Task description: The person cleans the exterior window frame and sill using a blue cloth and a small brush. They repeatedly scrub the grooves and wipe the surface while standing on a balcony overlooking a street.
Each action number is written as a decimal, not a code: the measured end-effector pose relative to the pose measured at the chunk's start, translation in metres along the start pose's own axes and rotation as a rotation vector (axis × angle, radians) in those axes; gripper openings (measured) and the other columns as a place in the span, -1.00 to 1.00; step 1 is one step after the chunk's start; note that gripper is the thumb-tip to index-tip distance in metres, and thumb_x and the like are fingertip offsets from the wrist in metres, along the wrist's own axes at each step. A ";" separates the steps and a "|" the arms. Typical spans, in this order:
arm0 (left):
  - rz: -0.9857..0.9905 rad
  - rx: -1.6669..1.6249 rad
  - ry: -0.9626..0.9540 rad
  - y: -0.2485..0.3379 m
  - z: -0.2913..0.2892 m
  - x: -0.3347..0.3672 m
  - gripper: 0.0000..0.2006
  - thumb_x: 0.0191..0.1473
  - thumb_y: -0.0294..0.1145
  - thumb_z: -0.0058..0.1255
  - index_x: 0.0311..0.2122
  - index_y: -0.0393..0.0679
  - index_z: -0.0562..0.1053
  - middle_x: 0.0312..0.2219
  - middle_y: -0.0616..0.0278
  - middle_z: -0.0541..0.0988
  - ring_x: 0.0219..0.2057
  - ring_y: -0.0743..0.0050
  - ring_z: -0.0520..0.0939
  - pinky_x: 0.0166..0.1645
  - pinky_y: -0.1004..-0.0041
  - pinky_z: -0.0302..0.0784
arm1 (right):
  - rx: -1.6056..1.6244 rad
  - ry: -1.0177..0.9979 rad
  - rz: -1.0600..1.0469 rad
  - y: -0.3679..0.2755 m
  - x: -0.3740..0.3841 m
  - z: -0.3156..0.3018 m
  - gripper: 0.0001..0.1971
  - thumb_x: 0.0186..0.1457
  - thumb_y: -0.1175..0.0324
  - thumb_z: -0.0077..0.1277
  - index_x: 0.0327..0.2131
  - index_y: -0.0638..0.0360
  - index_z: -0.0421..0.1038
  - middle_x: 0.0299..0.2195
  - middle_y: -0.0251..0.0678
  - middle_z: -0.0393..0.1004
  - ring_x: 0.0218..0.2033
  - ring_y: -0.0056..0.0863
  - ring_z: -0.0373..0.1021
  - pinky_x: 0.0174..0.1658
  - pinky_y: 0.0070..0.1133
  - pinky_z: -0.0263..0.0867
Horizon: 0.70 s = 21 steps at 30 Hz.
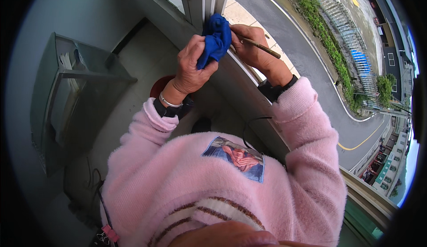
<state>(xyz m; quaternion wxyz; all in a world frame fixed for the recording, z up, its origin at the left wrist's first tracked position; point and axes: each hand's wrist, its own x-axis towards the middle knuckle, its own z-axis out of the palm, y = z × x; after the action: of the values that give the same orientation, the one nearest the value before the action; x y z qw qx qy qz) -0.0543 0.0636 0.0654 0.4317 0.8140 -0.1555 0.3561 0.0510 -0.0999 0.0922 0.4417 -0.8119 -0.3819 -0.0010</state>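
Observation:
My left hand is closed on a bunched blue cloth, pressed up against the window frame. Close to it on the right, over the sill side, my right hand pinches a thin brown stick. The stick's thicker end points back toward my right wrist, and its other end is hidden by the fingers and the cloth. Dark bands circle both wrists, and a pale bracelet sits on the left one.
A glass-sided stand with papers inside is at the left. Below my left wrist is a dark red bucket-like container, partly hidden. The window track runs diagonally; outside lie a road, a hedge and a fence.

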 end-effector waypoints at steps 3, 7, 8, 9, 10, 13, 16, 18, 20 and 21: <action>-0.012 -0.061 -0.043 0.000 0.010 -0.007 -0.60 -0.24 -0.55 0.20 -0.21 -0.23 0.35 -0.29 0.00 0.40 -0.31 -0.08 0.53 -0.21 0.22 0.49 | 0.098 0.045 0.068 0.006 -0.009 -0.002 -0.82 0.14 0.39 0.02 -0.27 0.29 0.52 -0.46 -0.02 0.54 -0.45 -0.25 0.53 -0.35 -0.51 0.41; -0.033 -0.071 0.074 -0.009 0.012 -0.009 -0.60 -0.26 -0.60 0.18 -0.21 -0.31 0.38 -0.29 -0.02 0.46 -0.34 -0.06 0.55 -0.23 0.28 0.49 | 0.088 0.067 0.098 0.008 0.000 0.009 -0.81 0.15 0.37 0.01 -0.28 0.29 0.53 -0.50 -0.06 0.55 -0.49 -0.29 0.53 -0.36 -0.54 0.41; -0.042 -0.057 0.092 -0.011 0.011 -0.010 -0.61 -0.25 -0.60 0.18 -0.21 -0.31 0.38 -0.29 -0.02 0.46 -0.34 -0.05 0.54 -0.23 0.28 0.49 | 0.051 0.050 0.098 0.007 0.006 0.010 -0.82 0.15 0.37 0.01 -0.29 0.28 0.53 -0.52 -0.06 0.54 -0.50 -0.28 0.52 -0.37 -0.54 0.41; -0.043 -0.053 0.132 -0.013 0.011 -0.010 -0.62 -0.24 -0.60 0.18 -0.21 -0.32 0.38 -0.29 -0.02 0.46 -0.34 -0.05 0.54 -0.23 0.29 0.49 | -0.054 0.024 0.067 0.006 0.013 0.011 -0.81 0.15 0.35 0.00 -0.32 0.27 0.53 -0.57 -0.05 0.51 -0.54 -0.22 0.49 -0.40 -0.52 0.40; -0.051 -0.038 0.124 -0.014 0.010 -0.012 -0.62 -0.23 -0.60 0.18 -0.21 -0.32 0.37 -0.30 -0.03 0.45 -0.35 -0.05 0.54 -0.23 0.29 0.49 | -0.072 -0.052 0.048 0.005 0.020 0.009 -0.76 0.22 0.32 -0.07 -0.32 0.34 0.49 -0.60 -0.10 0.45 -0.57 -0.44 0.40 -0.43 -0.54 0.34; -0.057 -0.006 0.091 -0.011 0.011 -0.015 -0.59 -0.16 -0.58 0.19 -0.15 -0.34 0.35 -0.28 -0.04 0.47 -0.36 0.04 0.54 -0.21 0.32 0.48 | -0.132 -0.247 0.031 0.004 0.038 -0.006 -0.74 0.24 0.32 -0.10 -0.34 0.35 0.47 -0.61 -0.17 0.43 -0.58 -0.50 0.38 -0.43 -0.54 0.34; -0.173 -0.109 0.158 -0.001 0.012 -0.015 -0.59 -0.08 -0.51 0.20 -0.10 -0.33 0.35 -0.26 0.01 0.50 -0.33 0.22 0.56 -0.17 0.37 0.48 | 0.081 -0.336 0.192 0.004 0.026 -0.022 -0.70 0.26 0.30 -0.13 -0.34 0.38 0.47 -0.56 -0.20 0.50 -0.52 -0.52 0.45 -0.39 -0.57 0.39; -0.487 -0.444 0.222 0.003 0.012 -0.008 -0.70 0.04 -0.37 0.16 -0.14 -0.27 0.42 -0.37 0.26 0.52 -0.33 0.60 0.47 -0.16 0.52 0.45 | 0.254 -0.268 0.318 0.002 0.008 -0.031 -0.68 0.23 0.37 -0.20 -0.37 0.46 0.48 -0.51 -0.13 0.55 -0.44 -0.44 0.53 -0.28 -0.54 0.45; -0.545 -0.629 0.280 0.003 0.011 0.005 -0.77 0.05 -0.39 0.14 -0.20 -0.25 0.45 -0.37 0.32 0.52 -0.33 0.64 0.47 -0.15 0.57 0.43 | 0.305 -0.204 0.349 -0.001 -0.011 -0.041 -0.64 0.24 0.33 -0.23 -0.36 0.46 0.49 -0.50 -0.13 0.56 -0.43 -0.44 0.54 -0.29 -0.56 0.46; -0.513 -0.672 0.349 0.001 0.012 0.013 -0.81 0.07 -0.39 0.14 -0.24 -0.22 0.47 -0.38 0.37 0.53 -0.34 0.68 0.48 -0.17 0.60 0.44 | 0.327 -0.158 0.362 -0.004 -0.019 -0.045 -0.64 0.24 0.32 -0.23 -0.36 0.45 0.49 -0.49 -0.14 0.56 -0.42 -0.45 0.54 -0.30 -0.57 0.46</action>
<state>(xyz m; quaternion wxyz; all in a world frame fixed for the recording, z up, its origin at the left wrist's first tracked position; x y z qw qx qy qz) -0.0401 0.0544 0.0709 0.7659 0.5688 0.0194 0.2991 0.0504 -0.1431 0.1162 0.5289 -0.7824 -0.2584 0.2032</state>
